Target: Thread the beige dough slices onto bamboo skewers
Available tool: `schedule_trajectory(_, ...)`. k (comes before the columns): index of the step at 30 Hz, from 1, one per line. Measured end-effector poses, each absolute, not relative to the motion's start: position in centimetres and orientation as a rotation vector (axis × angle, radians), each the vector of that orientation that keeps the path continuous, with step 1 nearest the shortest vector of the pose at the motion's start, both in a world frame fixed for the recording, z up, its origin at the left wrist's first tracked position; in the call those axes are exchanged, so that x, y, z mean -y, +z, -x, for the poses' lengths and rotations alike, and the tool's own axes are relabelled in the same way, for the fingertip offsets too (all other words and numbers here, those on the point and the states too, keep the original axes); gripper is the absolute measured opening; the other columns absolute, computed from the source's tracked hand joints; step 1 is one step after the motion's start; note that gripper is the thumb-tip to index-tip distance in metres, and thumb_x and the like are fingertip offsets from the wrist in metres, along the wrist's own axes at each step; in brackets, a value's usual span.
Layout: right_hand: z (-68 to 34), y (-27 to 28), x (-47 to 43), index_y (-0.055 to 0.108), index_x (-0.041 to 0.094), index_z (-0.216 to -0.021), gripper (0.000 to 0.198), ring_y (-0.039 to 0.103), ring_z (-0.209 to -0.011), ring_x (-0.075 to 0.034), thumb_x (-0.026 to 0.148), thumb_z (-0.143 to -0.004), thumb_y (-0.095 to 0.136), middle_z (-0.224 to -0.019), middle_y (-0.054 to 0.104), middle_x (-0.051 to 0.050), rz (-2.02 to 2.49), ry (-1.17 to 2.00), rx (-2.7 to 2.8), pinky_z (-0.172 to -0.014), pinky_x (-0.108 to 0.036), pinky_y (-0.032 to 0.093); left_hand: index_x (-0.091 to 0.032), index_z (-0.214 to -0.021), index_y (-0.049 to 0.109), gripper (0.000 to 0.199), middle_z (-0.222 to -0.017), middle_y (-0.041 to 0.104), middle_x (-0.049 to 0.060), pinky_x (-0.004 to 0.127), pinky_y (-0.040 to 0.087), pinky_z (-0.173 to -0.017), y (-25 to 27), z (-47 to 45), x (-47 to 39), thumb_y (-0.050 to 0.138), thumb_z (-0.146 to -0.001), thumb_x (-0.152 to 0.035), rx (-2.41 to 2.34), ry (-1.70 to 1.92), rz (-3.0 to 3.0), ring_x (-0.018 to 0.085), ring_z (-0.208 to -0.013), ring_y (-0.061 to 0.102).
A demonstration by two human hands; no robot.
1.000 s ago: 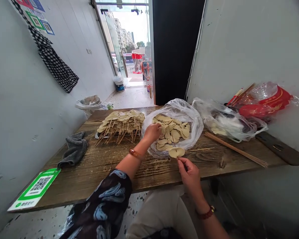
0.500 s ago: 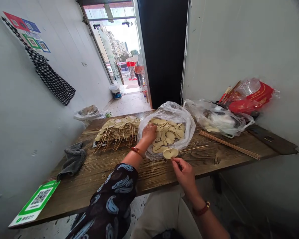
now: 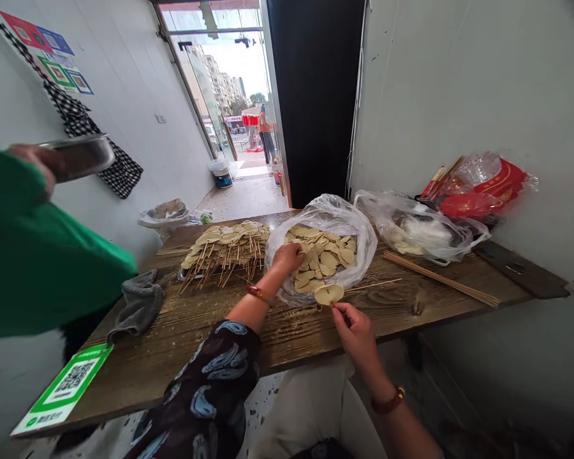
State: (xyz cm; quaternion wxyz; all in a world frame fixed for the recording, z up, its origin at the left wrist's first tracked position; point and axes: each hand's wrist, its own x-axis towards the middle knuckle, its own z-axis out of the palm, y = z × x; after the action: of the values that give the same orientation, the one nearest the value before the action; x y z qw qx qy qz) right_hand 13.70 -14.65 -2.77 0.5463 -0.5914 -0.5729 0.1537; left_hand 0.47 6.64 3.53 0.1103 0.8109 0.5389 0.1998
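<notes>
My left hand (image 3: 288, 257) reaches over the near left rim of a clear plastic bag (image 3: 363, 220). Its fingers are curled together at the pale, thin, round slices (image 3: 328, 260) inside; what they grip is hidden. In front of the bag, my right hand (image 3: 356, 328) pinches the lower end of a thin skewer that runs through one pale slice (image 3: 329, 294). Left of the bag lies a heap of skewered slices (image 3: 227, 245), with sticks pointing toward me. A single loose skewer (image 3: 375, 284) lies right of my right hand's slice.
A bundle of bare skewers (image 3: 440, 278) lies on the wooden table (image 3: 196, 344) at the right. Behind it are another plastic bag (image 3: 425, 229) and red packaging (image 3: 488, 191). A grey cloth (image 3: 136, 303) lies at the left. A person in green (image 3: 43, 255) carries a metal tray (image 3: 83, 156) there.
A person in green carrying a metal tray has come into view at the left. My left hand has shifted slightly right within the bag. My right hand still holds the skewer with one slice.
</notes>
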Motion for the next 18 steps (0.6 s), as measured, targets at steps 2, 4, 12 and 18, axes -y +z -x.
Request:
schedule_trajectory(2, -13.7, -2.7, 14.7, 0.069, 0.019, -0.084, 0.028, 0.063, -0.066, -0.016, 0.034, -0.089, 0.046, -0.075, 0.07, -0.004, 1.402, 0.373, 1.367, -0.06, -0.024, 0.046, -0.017, -0.066, 0.057, 0.011, -0.071, 0.059, 0.001, 0.023, 0.038, -0.063, 3.5, -0.4, -6.2, 0.058, -0.07, -0.027, -1.47, 0.739, -2.202, 0.015, -0.074, 0.053)
schedule_trajectory(4, -13.8, -2.8, 14.7, 0.069, 0.018, -0.085, 0.027, 0.063, -0.066, -0.016, 0.034, -0.088, 0.047, -0.075, 0.07, -0.004, 1.399, 0.392, 1.372, -0.061, -0.024, 0.046, -0.015, -0.069, 0.056, 0.015, -0.065, 0.056, -0.001, 0.022, 0.038, -0.057, 3.4, -0.1, -5.3, 0.059, -0.069, -0.031, -1.28, 0.88, -1.888, 0.012, -0.064, 0.051)
schedule_trajectory(12, -14.0, -2.5, 14.9, 0.068, 0.017, -0.084, 0.027, 0.06, -0.062, -0.015, 0.034, -0.088, 0.048, -0.072, 0.069, -0.002, 1.405, 0.462, 1.444, -0.058, -0.023, 0.043, -0.013, -0.085, 0.056, 0.044, -0.071, 0.064, 0.002, 0.021, 0.043, -0.05, 1.9, 1.1, -1.2, 0.077, -0.056, -0.039, -0.844, 0.968, -1.153, 0.013, -0.06, 0.062)
schedule_trajectory(18, -14.0, -2.4, 14.9, 0.067, 0.017, -0.084, 0.025, 0.061, -0.066, -0.015, 0.032, -0.089, 0.048, -0.073, 0.069, -0.002, 1.431, 0.476, 1.502, -0.061, -0.023, 0.044, -0.011, -0.085, 0.06, 0.043, -0.07, 0.064, 0.002, 0.023, 0.049, -0.057, 1.9, 1.0, -0.4, 0.08, -0.055, -0.034, -0.755, 0.995, -1.043, 0.011, -0.06, 0.061)
